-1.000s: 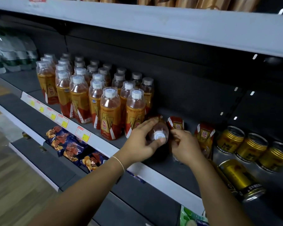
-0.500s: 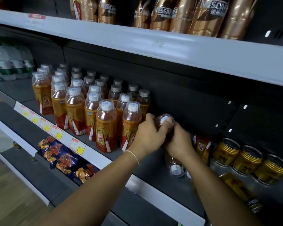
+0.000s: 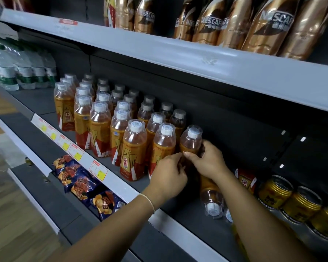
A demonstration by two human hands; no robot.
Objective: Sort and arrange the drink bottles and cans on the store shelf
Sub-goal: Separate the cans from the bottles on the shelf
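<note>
Currently the left hand (image 3: 169, 178) and right hand (image 3: 208, 161) both curl round the upright orange bottle (image 3: 190, 141) at the right end of the standing rows (image 3: 100, 129) — released off-plumb, it may topple onto the fallen bottle (image 3: 211, 197) lying just beside its base.

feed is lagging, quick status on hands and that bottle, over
Left hand and right hand both gripping the end bottle. It stands upright beside the row. A second bottle lies flat just right of it, gold cans beyond.
</note>
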